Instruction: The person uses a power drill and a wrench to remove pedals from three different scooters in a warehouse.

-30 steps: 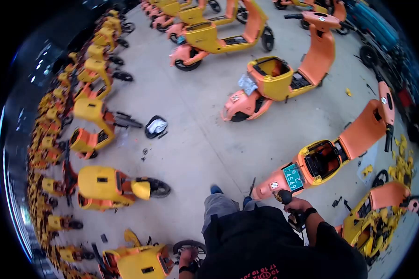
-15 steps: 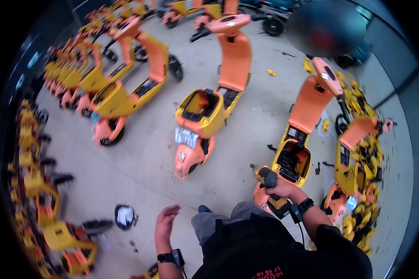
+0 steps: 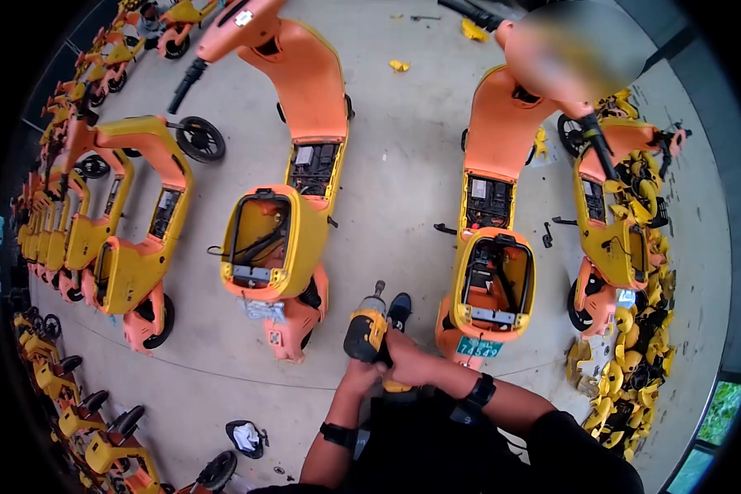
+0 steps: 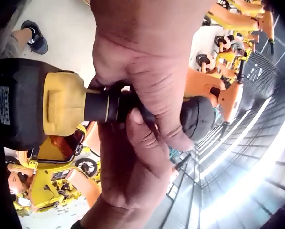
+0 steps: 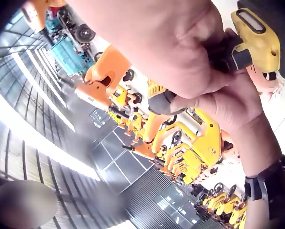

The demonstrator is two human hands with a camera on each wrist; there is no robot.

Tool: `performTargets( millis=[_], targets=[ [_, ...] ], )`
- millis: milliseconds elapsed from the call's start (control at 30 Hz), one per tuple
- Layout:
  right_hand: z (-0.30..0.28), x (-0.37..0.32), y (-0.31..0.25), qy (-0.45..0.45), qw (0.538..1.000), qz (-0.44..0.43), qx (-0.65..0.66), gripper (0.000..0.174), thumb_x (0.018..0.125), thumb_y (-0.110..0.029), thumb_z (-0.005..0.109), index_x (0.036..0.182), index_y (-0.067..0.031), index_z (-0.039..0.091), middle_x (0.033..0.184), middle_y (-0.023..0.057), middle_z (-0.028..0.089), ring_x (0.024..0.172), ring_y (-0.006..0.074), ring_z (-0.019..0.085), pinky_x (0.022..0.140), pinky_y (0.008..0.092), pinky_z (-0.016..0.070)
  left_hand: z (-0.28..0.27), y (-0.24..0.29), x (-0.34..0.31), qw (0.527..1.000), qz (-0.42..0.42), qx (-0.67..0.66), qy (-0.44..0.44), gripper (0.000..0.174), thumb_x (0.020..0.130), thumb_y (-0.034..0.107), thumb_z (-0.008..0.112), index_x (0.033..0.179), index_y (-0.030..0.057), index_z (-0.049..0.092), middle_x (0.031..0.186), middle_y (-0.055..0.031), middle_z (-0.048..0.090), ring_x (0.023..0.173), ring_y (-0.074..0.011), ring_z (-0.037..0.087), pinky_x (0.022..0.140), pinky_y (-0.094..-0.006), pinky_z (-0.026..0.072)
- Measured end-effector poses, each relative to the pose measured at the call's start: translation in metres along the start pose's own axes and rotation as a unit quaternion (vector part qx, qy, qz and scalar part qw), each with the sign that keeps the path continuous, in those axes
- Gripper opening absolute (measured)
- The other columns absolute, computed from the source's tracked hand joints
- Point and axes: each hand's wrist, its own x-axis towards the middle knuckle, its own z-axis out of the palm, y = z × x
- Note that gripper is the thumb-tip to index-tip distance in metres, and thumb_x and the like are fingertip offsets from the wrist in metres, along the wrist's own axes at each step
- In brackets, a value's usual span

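Note:
A yellow-and-black cordless impact wrench [image 3: 366, 329] is held upright in front of the black shirt, its socket [image 3: 379, 289] pointing away from the body. My right hand [image 3: 409, 360] grips its handle from the right. From the other side my left hand [image 3: 362, 379] is wrapped round the same handle, low under the motor housing. In the left wrist view, the left hand's fingers [image 4: 173, 121] curl over the black handle beside the right hand [image 4: 133, 167], between the motor housing [image 4: 199, 117] and the battery base [image 4: 18, 105]. The hands overlap and hide most of the handle.
Ahead on the right stands an orange-and-yellow scooter [image 3: 490, 321] with an open rear box; a similar scooter [image 3: 296, 255] is ahead on the left. Loose yellow parts [image 3: 626, 379] pile along the right wall. A black container with white contents [image 3: 245, 439] lies on the floor at lower left.
My left hand has come from low on the left, beside a wheel, onto the handle. The right hand has brought the impact wrench from over the scooter's rear to the body's front. My view has turned right.

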Motion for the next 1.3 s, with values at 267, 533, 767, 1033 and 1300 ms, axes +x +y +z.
performTargets(
  millis=[267,533,767,1033,1300],
  targets=[
    [-0.102,0.071,0.083,0.004,0.986,0.041,0.16,0.04,0.084,-0.001,0.056,0.123,0.0009,0.054,0.105,0.0165,0.066,0.1,0.0326,0.065,0.085,0.0376,0.0512,-0.042,-0.073,0.15,0.981,-0.13,-0.036,0.136,0.046,0.083,0.012,0.074,0.125,0.0039,0.056,0.121,-0.0061,0.06,0.101,-0.0155,0.059,0.088,-0.0312,0.0486],
    [-0.187,0.075,0.194,0.394,0.877,0.16,-0.223,0.06,0.081,-0.004,0.06,0.136,0.0035,0.037,0.136,0.0257,0.041,0.127,0.0427,0.039,0.108,0.0452,0.0327,-0.093,-0.106,0.202,0.957,-0.227,-0.107,0.147,0.051,0.075,-0.008,0.055,0.124,0.0015,0.046,0.114,-0.0128,0.062,0.07,-0.0129,0.058,0.062,-0.026,0.0497],
    [-0.143,0.107,0.211,0.358,0.823,0.247,-0.365,0.076,0.081,-0.022,0.065,0.141,0.0084,0.029,0.143,0.0352,0.03,0.134,0.0485,0.029,0.112,0.0511,0.0245,-0.099,-0.069,0.21,0.951,-0.236,0.059,0.189,0.034,0.077,-0.003,0.059,0.11,0.0014,0.063,0.087,-0.0022,0.062,0.068,-0.0114,0.057,0.062,-0.0257,0.0469],
    [-0.061,0.184,0.161,0.109,0.884,0.088,0.446,0.085,0.084,-0.042,0.073,0.145,-0.0013,0.03,0.144,0.018,0.041,0.135,0.0275,0.037,0.11,0.0381,0.0318,-0.104,-0.066,0.231,0.95,-0.188,0.22,0.119,0.05,0.071,0.004,0.071,0.117,0.0026,0.053,0.108,-0.0086,0.057,0.096,-0.021,0.058,0.078,-0.0322,0.0477],
    [-0.048,0.269,0.208,0.091,0.732,0.154,0.657,0.047,0.084,-0.014,0.073,0.126,-0.003,0.055,0.112,0.0057,0.064,0.1,0.0168,0.062,0.087,0.0314,0.051,-0.135,-0.086,0.272,0.921,-0.213,0.321,0.051,0.091,0.07,-0.003,0.061,0.15,-0.0007,0.018,0.125,-0.0212,0.046,0.12,-0.033,0.048,0.098,-0.0342,0.0417]
  ],
)
